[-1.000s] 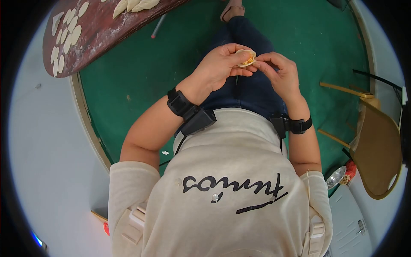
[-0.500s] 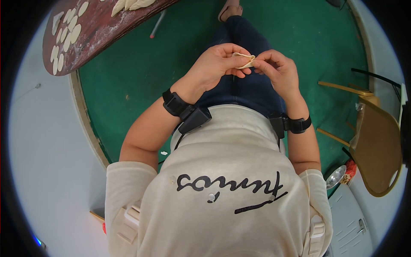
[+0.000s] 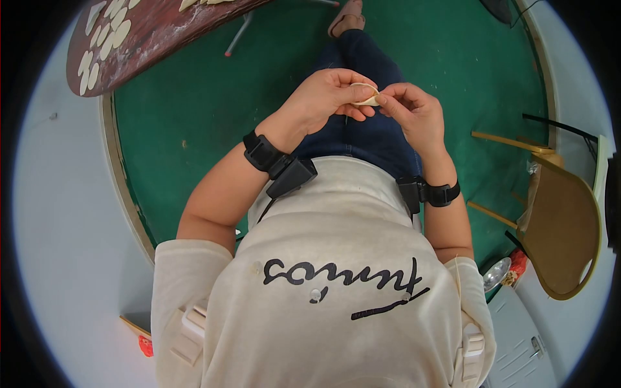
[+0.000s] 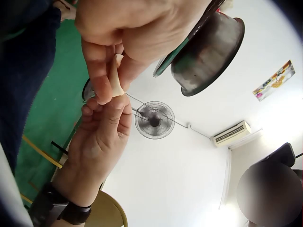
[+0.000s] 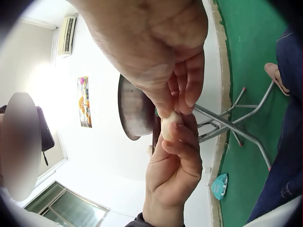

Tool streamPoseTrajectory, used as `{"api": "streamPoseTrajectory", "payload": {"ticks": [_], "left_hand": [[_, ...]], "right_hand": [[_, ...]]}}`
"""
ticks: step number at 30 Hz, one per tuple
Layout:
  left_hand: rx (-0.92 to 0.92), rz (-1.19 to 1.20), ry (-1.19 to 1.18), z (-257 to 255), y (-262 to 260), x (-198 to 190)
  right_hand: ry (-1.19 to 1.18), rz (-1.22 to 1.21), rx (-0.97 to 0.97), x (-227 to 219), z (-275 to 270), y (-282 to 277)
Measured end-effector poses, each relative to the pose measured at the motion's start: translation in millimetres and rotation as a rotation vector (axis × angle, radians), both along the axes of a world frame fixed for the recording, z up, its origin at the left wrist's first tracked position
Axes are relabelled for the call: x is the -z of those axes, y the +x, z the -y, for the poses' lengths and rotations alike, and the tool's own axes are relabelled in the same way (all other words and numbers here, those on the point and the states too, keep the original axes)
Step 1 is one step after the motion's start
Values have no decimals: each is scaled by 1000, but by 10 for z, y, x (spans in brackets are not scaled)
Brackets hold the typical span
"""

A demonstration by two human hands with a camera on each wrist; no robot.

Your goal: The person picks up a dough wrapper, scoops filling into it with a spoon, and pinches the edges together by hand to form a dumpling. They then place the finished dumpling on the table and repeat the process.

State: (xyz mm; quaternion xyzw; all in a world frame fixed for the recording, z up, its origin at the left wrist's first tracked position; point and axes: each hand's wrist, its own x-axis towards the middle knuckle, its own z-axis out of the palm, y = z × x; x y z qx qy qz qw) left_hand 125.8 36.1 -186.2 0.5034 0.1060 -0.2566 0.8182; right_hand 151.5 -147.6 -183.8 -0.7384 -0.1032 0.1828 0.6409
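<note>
Over my lap, both hands hold a pale dumpling [image 3: 368, 96] folded into a half-moon. My left hand [image 3: 333, 97] grips it from the left with thumb and fingers. From the right, my right hand [image 3: 396, 102] pinches its edge. In the left wrist view the dumpling [image 4: 116, 76] is squeezed between the left hand's fingers [image 4: 97, 66], and the right hand [image 4: 106, 118] presses its seam from below. The right wrist view shows the dumpling [image 5: 170, 126] between the right hand's fingertips [image 5: 182, 97] and the left hand [image 5: 176, 158]. No filling is visible.
A dark floured board [image 3: 149, 39] with several finished dumplings lies at the top left. A wooden chair [image 3: 563, 233] stands at the right, a shiny metal bowl [image 3: 495, 274] by it. Green floor [image 3: 194, 123] surrounds my legs. A steel bowl [image 4: 208, 47] shows overhead.
One second ago the wrapper lay open with orange filling showing. It is now folded closed, and both hands have shifted slightly left while pinching its edge.
</note>
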Motion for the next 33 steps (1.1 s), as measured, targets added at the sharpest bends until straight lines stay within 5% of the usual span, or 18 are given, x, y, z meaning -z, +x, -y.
{"api": "streamPoseTrajectory", "payload": {"ticks": [6,18,33], "left_hand": [[17,-58,54,37,21,77],[-92,-88,8,99,43,221],[22,-41,107,-1,56,181]], "right_hand": [[-165,325,2,31,-20,-21],[-294,326,-38,57,-46,-11],[-216,65,-59,43,-23,-4]]}}
